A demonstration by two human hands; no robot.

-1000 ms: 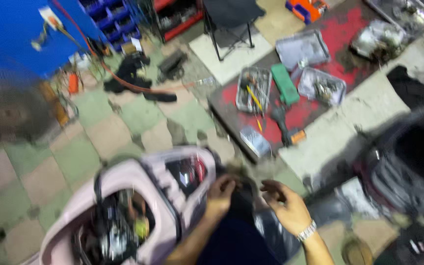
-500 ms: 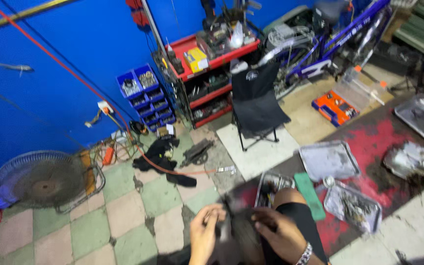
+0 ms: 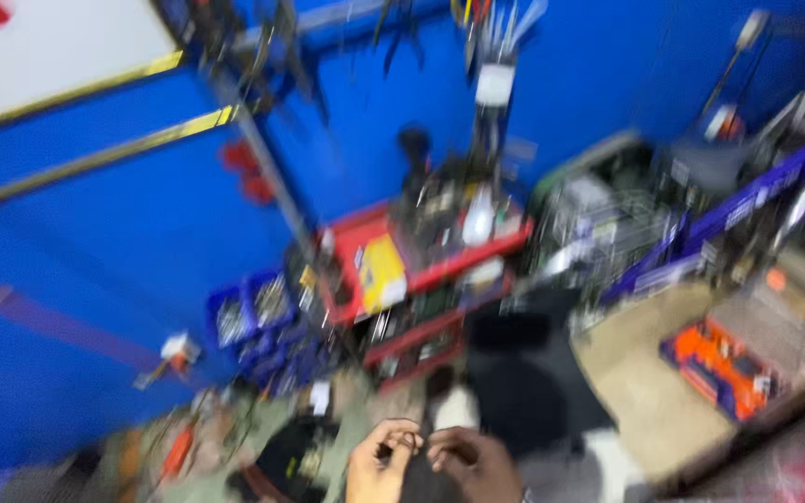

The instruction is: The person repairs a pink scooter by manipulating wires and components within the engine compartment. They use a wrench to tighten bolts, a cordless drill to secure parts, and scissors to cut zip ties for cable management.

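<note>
The view is heavily blurred by motion. My left hand (image 3: 379,463) and my right hand (image 3: 473,461) are at the bottom edge, close together with fingertips touching. Their fingers curl around a small dark object (image 3: 414,470) held between them; its shape is too smeared to tell. Only the hands show; the wrists are cut off by the frame edge.
A red shelf cart (image 3: 421,270) full of tools stands against the blue wall (image 3: 95,270). Blue parts bins (image 3: 253,317) hang to its left. A black folding chair (image 3: 524,373) is just beyond my hands. An orange tool case (image 3: 719,368) lies on the floor at right, by a blue bicycle frame (image 3: 747,200).
The view has swung upward from the floor and the pink bag to the wall and shelves. My hands stay together on the dark object, low in the frame.
</note>
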